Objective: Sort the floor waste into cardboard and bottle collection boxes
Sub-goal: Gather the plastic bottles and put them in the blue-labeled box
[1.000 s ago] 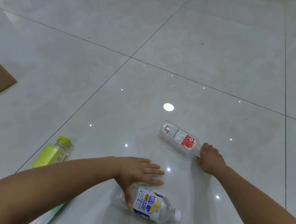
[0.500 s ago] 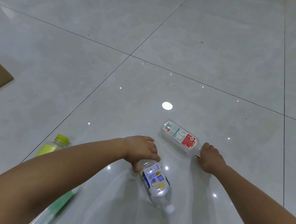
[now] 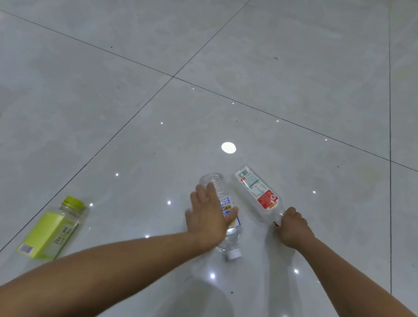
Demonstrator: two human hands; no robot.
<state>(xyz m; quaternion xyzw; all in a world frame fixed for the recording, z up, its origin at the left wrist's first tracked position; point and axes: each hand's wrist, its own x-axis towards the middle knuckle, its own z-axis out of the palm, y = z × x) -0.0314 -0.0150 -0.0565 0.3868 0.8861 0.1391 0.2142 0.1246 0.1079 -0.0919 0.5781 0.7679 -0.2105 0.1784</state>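
Plastic likely light, thin, roll-prone: left grip [image 3: 208, 219] spread flat on blue-label bottle [image 3: 232, 237], right grip [image 3: 293, 229] curled round red-label bottle [image 3: 257, 190] at neck.

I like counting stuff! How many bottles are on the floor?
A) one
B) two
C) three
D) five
C, three: the yellow bottle lies alone, the left hand rests on the blue-label bottle, and the right hand grips the red-label bottle by its neck.
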